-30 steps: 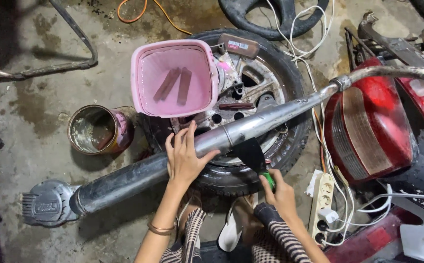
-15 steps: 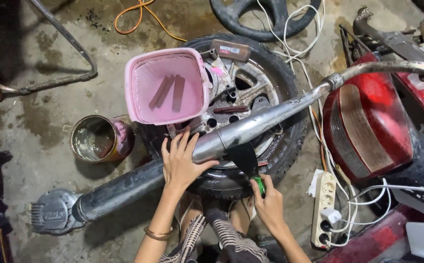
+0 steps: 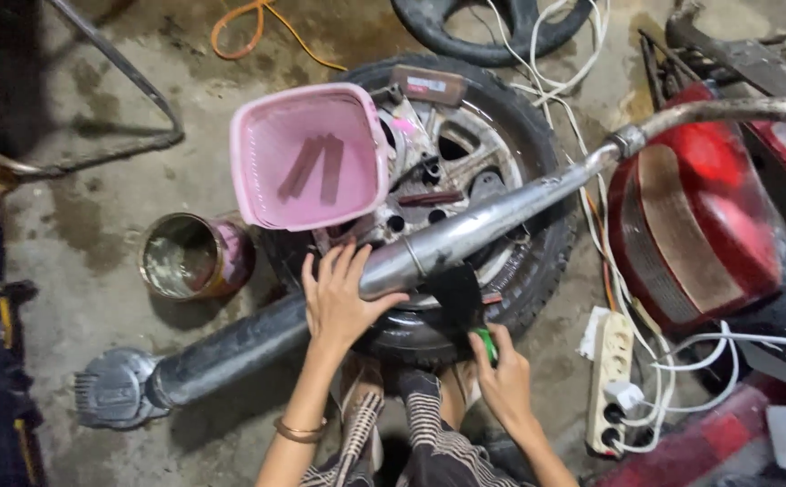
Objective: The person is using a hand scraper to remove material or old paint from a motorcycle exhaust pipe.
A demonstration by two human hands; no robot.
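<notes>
The left hand (image 3: 343,302) lies flat, fingers spread, on the exhaust pipe (image 3: 465,230); the right hand (image 3: 501,379) grips a green-handled brush (image 3: 465,307) just below it.

Pipe (image 3: 465,236) across tyre (image 3: 537,271); tub (image 3: 307,158) on tyre.

There is a single view, from a camera worn on the person's head. It looks almost straight down at the stained concrete floor (image 3: 95,298) from close above, near enough that the person's forearms enter from the bottom edge. The black rubber tyre with its silver spoked wheel (image 3: 537,225) lies near the middle of the frame, and a long grey metal exhaust pipe (image 3: 465,236) runs across it from lower left to upper right. No second view overlaps this one.
</notes>
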